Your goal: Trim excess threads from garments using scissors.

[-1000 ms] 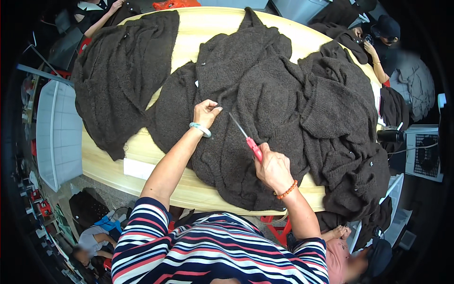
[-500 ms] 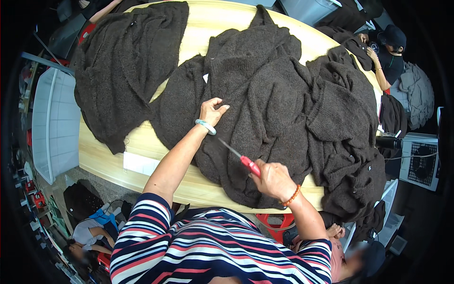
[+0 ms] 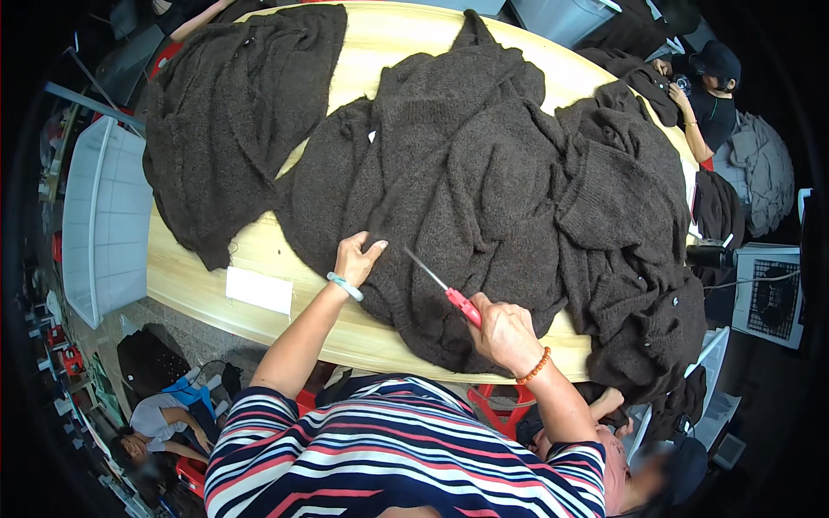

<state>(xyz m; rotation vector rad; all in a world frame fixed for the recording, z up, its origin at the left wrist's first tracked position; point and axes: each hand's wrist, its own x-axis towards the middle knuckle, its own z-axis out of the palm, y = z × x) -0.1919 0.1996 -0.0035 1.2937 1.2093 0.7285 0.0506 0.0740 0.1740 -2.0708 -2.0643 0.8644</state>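
Note:
A large dark brown knit garment point(image 3: 432, 190) lies in loose folds on the table in front of me. My left hand point(image 3: 356, 261), with a pale bangle at its wrist, is at the garment's near left part. Its fingers are curled and closed on the knit, the fingertips partly hidden. In my right hand point(image 3: 508, 335), which wears an orange bead bracelet, is a red-handled tool point(image 3: 463, 306) with a thin, pointed metal blade. The blade points up and left over the garment. Whether it touches the knit I cannot tell.
Another dark knit piece point(image 3: 237, 129) lies at the left, and more dark knitwear point(image 3: 630, 233) at the right. A white paper slip point(image 3: 259, 290) rests on the pale wooden table point(image 3: 186, 281). A white bin point(image 3: 104, 220) stands left. Co-workers point(image 3: 712, 104) sit around the table.
My left hand has come nearer to me and slightly left along the garment. The red-handled tool in my right hand has shifted slightly right and nearer.

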